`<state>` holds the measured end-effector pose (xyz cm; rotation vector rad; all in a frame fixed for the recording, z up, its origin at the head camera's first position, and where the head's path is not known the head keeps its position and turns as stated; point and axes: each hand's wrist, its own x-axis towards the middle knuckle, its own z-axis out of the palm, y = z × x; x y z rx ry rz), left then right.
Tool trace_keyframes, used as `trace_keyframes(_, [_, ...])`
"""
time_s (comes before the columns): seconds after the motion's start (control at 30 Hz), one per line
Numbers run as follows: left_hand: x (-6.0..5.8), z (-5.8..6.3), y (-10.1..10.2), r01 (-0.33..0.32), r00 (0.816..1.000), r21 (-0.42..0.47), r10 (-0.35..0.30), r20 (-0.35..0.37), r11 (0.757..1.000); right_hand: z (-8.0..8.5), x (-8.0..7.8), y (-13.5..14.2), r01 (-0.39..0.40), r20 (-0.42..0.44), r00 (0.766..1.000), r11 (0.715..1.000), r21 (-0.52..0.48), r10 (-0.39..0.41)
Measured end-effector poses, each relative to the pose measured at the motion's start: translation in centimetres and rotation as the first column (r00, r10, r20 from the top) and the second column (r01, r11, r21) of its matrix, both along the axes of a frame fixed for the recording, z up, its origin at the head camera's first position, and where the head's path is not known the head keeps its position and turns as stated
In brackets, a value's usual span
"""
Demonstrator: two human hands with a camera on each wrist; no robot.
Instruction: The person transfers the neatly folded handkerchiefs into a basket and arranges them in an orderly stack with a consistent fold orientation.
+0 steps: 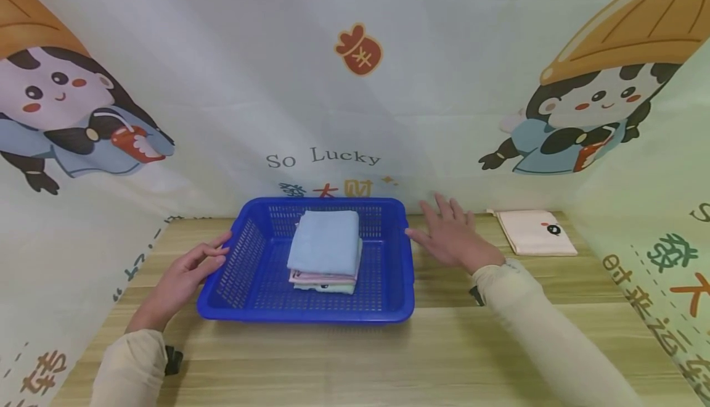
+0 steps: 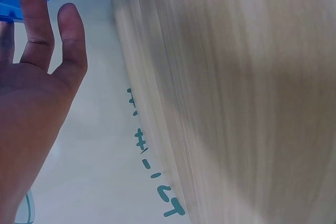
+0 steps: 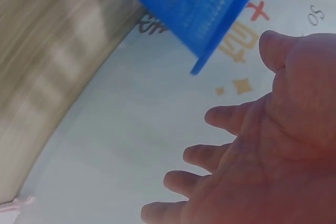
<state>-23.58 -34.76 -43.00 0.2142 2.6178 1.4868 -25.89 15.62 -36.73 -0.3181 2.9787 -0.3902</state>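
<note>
A blue plastic basket (image 1: 305, 316) stands on the table, with a stack of folded cloths inside. On top lies a light blue cloth (image 1: 327, 240); a pink one (image 1: 313, 280) and a pale one (image 1: 339, 287) show beneath it. My left hand (image 1: 180, 280) is at the basket's left rim, its fingertips right at the edge and its fingers relaxed. Beyond the right rim my right hand (image 1: 452, 234) is spread, thumb tip close to the rim. The right wrist view shows that palm (image 3: 273, 140) holding nothing, fingers apart, with the basket (image 3: 191, 9) beyond it.
A folded pale pink cloth (image 1: 535, 233) with a small face print lies at the table's back right. Printed sheets (image 1: 444, 111) enclose the wooden table (image 1: 266, 370) at the back and both sides. The basket is near the back sheet.
</note>
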Motion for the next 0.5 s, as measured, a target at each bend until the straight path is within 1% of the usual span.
trace_keyframes(0.33, [0.1,0.1,0.1,-0.004,1.000,-0.005,0.004,0.011,1.000,-0.6,-0.2,3.2,0.034,-0.006,0.999,0.999,0.020,-0.033])
trace_keyframes(0.5, [0.1,0.0,0.1,-0.001,1.000,0.003,0.001,0.001,1.000,-0.8,-0.3,4.6,0.062,0.014,0.998,0.998,0.017,-0.062])
